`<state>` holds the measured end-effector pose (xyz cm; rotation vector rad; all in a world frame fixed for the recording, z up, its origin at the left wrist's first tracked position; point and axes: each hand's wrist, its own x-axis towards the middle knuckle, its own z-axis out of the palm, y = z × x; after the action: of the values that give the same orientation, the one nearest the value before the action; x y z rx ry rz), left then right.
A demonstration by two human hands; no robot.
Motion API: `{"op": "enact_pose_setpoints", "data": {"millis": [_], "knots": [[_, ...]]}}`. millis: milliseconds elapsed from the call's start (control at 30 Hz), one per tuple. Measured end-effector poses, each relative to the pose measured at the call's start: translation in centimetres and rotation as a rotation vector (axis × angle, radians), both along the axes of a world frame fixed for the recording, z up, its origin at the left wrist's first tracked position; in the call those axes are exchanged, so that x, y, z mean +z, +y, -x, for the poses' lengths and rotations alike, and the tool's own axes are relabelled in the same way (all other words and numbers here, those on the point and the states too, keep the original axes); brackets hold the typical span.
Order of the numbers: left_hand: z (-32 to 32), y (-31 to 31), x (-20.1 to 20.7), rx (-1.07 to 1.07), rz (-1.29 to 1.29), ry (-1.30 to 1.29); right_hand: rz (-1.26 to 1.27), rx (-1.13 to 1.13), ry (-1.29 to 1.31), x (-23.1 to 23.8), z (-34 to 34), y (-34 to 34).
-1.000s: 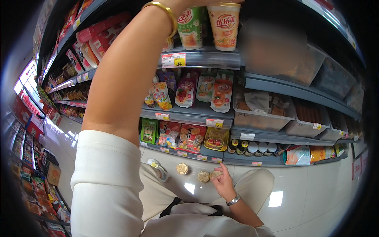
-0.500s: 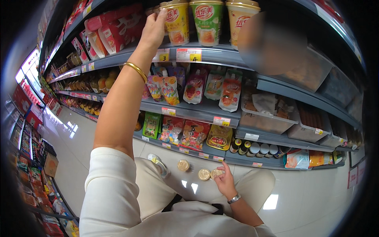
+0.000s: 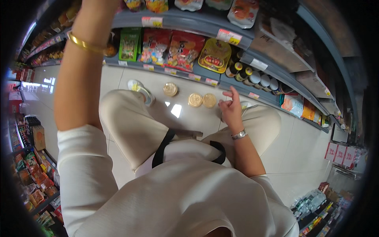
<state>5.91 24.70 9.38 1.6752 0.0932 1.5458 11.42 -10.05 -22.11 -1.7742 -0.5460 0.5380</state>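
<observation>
I see a round, tan-lidded container (image 3: 170, 89) standing alone on the glossy pale tiled floor (image 3: 304, 146), with a pair of matching tan-lidded containers (image 3: 194, 100) to its right, rims touching or nearly so. Looking almost straight down, I get mostly lids, and the contents are hidden. I judge each one light, stiff at the rim, with smooth walls that could give under a hard squeeze and slip a little. I'd grip around the wall just beneath the rim, sparing the flat lid any pressure.

My right hand (image 3: 232, 110) hovers just beside the rightmost container, not touching it; its fingers are loosely spread and hold nothing I can see. A silver metal wristwatch (image 3: 239, 135) circles that wrist, and the forearm slants in from the lower right. My left forearm (image 3: 81, 87), wearing a smooth gold bangle (image 3: 85, 44), stretches up past the grey metal shelf (image 3: 189, 21); the left hand lies beyond the upper edge, so I cannot tell how its fingers stand.
</observation>
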Motion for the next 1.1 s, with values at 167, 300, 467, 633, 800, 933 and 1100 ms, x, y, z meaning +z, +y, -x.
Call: {"op": "enact_pose_setpoints", "data": {"millis": [167,300,467,633,800,933,1100], "knots": [[4.1,-0.9,-14.0,-0.145,-0.003,0.184,0.131,-0.080,0.040,-1.2,-1.7,2.8],[6.5,-0.8,-22.2,-0.136,0.314,0.416,0.352,0.001,0.036,-5.6,-3.0,4.8],[7.4,0.1,-25.0,-0.164,0.416,0.504,0.799,0.287,-0.368,-13.4,-2.8,6.6],[8.3,1.1,-23.3,-0.151,0.562,0.433,1.213,0.479,-0.357,-18.1,-2.1,6.8],[8.3,1.6,-23.6,-0.102,0.442,0.485,1.303,0.540,-0.448,-20.3,-2.2,6.9],[7.4,2.0,-24.0,-0.091,0.339,0.442,1.439,0.652,-0.383,-20.6,-3.3,7.9],[7.5,1.9,-23.6,-0.175,0.256,0.642,1.433,0.360,-0.171,-17.5,-6.2,7.8]]}}
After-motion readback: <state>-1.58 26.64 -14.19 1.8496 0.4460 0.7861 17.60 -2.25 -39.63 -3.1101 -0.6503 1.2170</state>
